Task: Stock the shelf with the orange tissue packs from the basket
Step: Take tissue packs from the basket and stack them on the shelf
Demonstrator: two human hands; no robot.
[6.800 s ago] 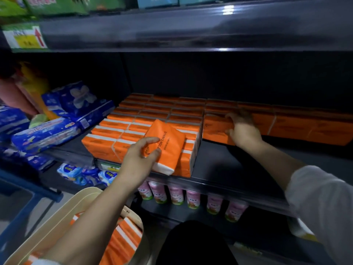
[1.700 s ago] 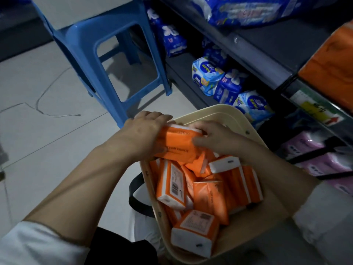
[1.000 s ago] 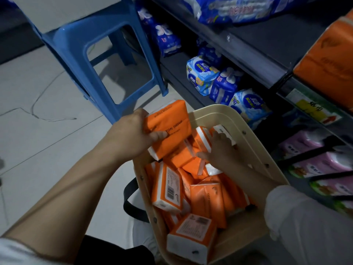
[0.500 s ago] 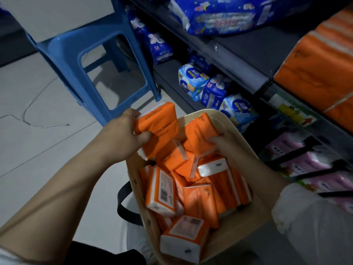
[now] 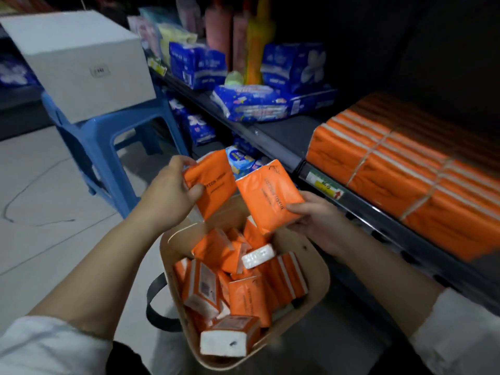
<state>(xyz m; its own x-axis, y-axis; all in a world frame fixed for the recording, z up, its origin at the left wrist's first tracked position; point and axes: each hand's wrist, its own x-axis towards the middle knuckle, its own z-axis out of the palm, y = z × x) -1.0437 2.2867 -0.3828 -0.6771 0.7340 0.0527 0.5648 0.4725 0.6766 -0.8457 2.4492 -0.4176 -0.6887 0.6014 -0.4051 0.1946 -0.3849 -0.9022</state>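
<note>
Two-handed by then, gripped one orange tissue pack (image 5: 213, 182) in the left hand (image 5: 167, 196), pulled a second pack (image 5: 270, 196) clear of the basket (image 5: 167, 255) with the right hand (image 5: 319, 223), held both above its rim mid-frame, likely ready for the shelf (image 5: 286, 131) at right.

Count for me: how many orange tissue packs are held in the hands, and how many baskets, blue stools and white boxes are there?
Orange plastic-wrapped tissue packs held up: 2 (left pack, right pack)
Beige oval plastic basket: 1
Blue plastic stool: 1
White cardboard box: 1
Total: 5
</note>
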